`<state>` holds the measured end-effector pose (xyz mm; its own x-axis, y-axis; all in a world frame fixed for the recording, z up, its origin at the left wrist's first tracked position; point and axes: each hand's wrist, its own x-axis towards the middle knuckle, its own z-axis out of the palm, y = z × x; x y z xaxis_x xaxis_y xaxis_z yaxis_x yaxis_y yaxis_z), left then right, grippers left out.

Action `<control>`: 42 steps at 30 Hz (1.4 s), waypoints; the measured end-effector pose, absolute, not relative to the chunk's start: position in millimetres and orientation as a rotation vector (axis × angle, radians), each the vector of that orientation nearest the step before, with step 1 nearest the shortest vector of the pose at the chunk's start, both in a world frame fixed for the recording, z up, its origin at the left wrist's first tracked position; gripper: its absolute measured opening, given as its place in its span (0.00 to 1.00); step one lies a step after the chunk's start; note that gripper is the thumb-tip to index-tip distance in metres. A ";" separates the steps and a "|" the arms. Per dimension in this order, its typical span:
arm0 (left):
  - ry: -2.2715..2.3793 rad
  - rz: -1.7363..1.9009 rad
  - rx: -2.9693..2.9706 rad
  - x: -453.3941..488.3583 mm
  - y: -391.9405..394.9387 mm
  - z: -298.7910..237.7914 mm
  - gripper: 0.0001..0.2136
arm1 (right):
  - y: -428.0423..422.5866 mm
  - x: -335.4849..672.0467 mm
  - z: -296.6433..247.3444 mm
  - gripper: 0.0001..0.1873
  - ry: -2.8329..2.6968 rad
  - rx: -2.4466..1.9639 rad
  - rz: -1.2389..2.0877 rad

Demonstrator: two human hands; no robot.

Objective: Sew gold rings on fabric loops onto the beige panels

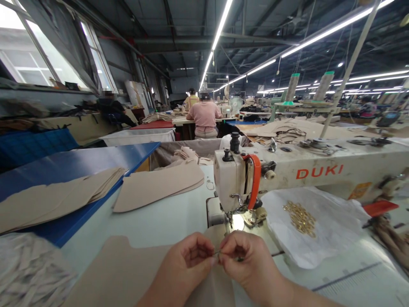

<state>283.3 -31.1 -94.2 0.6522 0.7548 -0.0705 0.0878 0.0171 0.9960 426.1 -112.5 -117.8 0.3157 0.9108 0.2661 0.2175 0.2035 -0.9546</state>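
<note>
My left hand and my right hand meet fingertip to fingertip in front of the sewing machine. Both are closed in a pinch around a small thin piece, too small to name and mostly covered by the fingers. Under my hands lies a beige cut panel, reaching toward the lit needle area. To the right of my right hand, many small gold-coloured metal rings or buckles are heaped on a white cloth or bag.
Beige panels are stacked left of the machine, and more panels lie on a blue table. At lower left is a clear bag of light strips. Thread cones stand behind the machine. A person in pink sits farther off.
</note>
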 end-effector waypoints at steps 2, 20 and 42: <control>0.767 0.618 1.531 282.5 -32.8 -93.6 0.07 | -112.7 426.1 -117.4 0.04 -1.162 -1.285 0.739; 0.809 0.648 1.864 274.8 -41.8 -86.6 0.01 | -117.0 437.9 -103.7 0.09 -1.064 -1.210 1.192; 0.636 0.714 2.698 272.3 -24.5 -94.1 0.14 | -117.3 451.4 -100.7 0.02 -0.980 -1.484 1.130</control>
<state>272.3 -24.5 -94.1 0.7811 0.4794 0.4000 0.3422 -0.8646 0.3680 451.4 -117.3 -100.7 0.2385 0.9560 -0.1709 0.0334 -0.1840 -0.9824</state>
